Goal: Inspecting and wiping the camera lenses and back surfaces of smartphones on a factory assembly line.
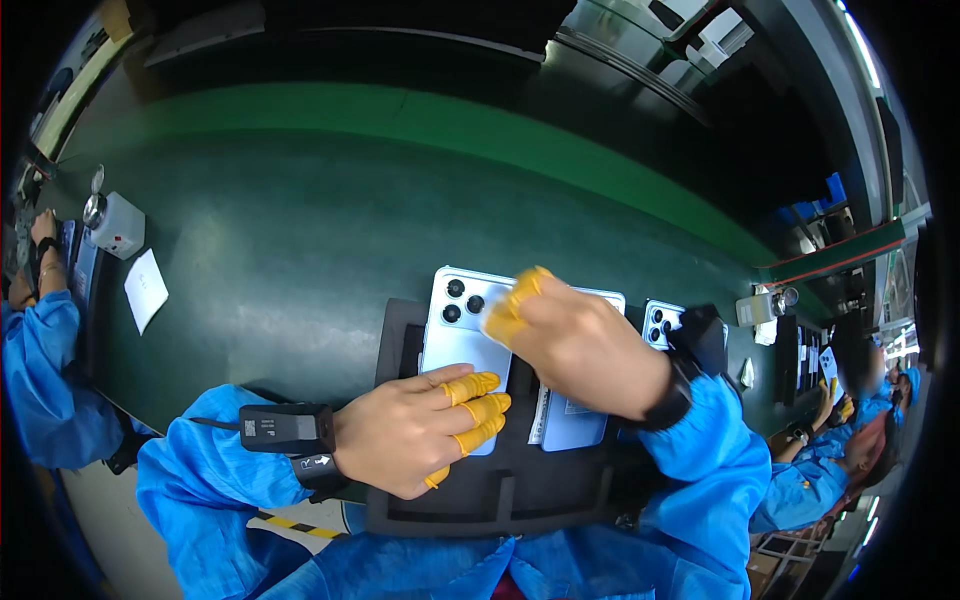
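Your left hand (405, 432) lies loosely outstretched on a glossy pale-blue, three-lensed phone (455, 342); your right hand (565, 325) is curled, contents unclear. A small printed label (250, 428) marks your black boxy wrist device (297, 428).

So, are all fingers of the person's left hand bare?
No, yellow stretchy-looking finger covers wrap several fingers of the left hand.

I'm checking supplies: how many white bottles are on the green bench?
2: left bottle, beside the white paper; right bottle, toward the picture's right edge. Others may be hidden.
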Demonstrator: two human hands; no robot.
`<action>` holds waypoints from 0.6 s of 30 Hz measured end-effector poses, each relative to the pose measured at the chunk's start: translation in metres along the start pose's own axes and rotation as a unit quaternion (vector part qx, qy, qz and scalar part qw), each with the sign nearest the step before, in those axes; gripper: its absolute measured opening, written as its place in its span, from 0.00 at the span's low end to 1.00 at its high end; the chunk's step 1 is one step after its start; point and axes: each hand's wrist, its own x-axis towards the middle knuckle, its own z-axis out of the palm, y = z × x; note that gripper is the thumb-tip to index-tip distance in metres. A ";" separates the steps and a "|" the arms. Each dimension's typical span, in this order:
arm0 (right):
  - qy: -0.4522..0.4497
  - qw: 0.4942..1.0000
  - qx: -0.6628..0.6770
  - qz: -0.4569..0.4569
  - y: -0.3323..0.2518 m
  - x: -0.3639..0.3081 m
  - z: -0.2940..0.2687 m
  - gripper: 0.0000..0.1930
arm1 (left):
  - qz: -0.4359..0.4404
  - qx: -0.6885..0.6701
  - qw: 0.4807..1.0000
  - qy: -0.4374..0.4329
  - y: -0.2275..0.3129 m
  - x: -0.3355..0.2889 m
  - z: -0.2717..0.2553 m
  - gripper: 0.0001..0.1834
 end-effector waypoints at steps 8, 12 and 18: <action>0.096 0.994 0.018 -0.038 0.006 0.035 0.013 0.07 | 0.026 0.004 1.000 0.004 -0.004 0.007 0.000 0.31; 0.045 0.998 -0.011 -0.032 -0.004 0.015 0.008 0.07 | 0.023 -0.003 0.999 0.033 -0.004 0.002 0.000 0.30; -0.015 1.000 0.020 0.003 -0.009 -0.001 -0.012 0.08 | 0.008 0.011 0.999 0.045 0.001 0.004 0.001 0.30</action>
